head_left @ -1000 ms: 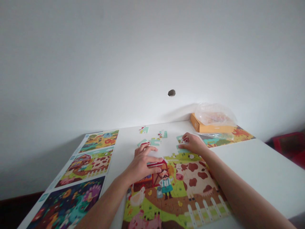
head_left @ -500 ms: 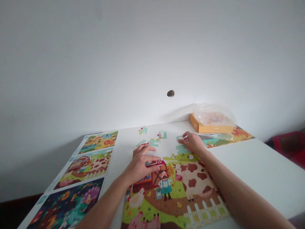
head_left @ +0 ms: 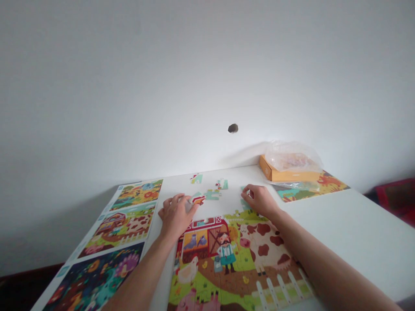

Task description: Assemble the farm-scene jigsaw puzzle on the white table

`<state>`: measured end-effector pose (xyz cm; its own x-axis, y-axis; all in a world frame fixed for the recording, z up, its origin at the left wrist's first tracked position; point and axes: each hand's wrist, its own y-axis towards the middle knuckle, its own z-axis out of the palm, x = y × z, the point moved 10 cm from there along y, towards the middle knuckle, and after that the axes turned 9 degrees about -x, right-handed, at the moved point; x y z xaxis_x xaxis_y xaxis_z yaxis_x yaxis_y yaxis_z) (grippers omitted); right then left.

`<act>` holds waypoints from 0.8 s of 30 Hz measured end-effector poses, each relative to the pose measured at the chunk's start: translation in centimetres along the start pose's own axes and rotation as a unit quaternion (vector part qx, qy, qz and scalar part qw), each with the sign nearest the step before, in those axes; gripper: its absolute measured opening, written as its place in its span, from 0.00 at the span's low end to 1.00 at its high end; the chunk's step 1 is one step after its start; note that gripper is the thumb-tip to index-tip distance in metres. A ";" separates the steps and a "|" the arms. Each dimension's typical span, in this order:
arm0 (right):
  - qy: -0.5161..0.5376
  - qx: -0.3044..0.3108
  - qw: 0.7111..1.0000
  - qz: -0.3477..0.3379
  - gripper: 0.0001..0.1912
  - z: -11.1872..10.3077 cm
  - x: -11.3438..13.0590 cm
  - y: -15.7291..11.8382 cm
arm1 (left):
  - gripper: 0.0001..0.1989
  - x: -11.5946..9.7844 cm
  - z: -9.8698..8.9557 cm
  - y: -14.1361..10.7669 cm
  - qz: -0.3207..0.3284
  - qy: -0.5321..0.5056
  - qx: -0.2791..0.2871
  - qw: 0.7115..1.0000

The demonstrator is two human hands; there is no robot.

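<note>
A farm jigsaw puzzle (head_left: 240,276) with a barn, farmer, cow and fence lies on the table, its top edge uneven. My left hand (head_left: 177,212) is open at the puzzle's upper left, its fingertips beside a red and orange loose piece (head_left: 198,200). Past it lie a pale green piece (head_left: 213,195), a piece with a red detail (head_left: 222,184) and another piece (head_left: 197,178). My right hand (head_left: 258,198) is above the puzzle's upper right, fingers curled by pale green pieces that it partly covers; whether it grips one is unclear.
On the left lies a sheet with three pictures (head_left: 125,224). At the back right, an orange box (head_left: 288,175) under a clear plastic bag (head_left: 293,156) stands by a colourful picture (head_left: 333,185). A white wall rises behind the white table (head_left: 356,233).
My left hand has moved left and away from the barn top, uncovering the barn and the red and orange piece. My right hand has shifted only slightly, its fingers more curled.
</note>
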<state>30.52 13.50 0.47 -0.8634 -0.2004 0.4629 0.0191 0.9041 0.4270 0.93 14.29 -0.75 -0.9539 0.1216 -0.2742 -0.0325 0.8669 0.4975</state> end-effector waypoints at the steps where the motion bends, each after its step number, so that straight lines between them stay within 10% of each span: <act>1: 0.003 0.000 1.000 0.000 0.11 0.1 0.0 0.0 | 0.16 0.1 0.0 0.0 -0.006 -0.002 0.002 1.000; 14: 0.091 0.002 0.995 -0.040 0.11 0.0 1.4 -0.3 | 0.14 -0.4 -0.8 0.3 -0.024 -0.290 -0.037 0.956; 24: 0.185 0.124 0.951 -0.216 0.36 0.0 9.3 -3.7 | 0.12 -7.4 -2.8 -1.9 0.139 -0.327 0.015 0.935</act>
<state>22.40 8.28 3.16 -0.5261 -0.6515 0.5466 -0.4561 0.7586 0.4652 7.22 10.40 2.62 -0.5370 0.6055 -0.5874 0.2067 0.7695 0.6042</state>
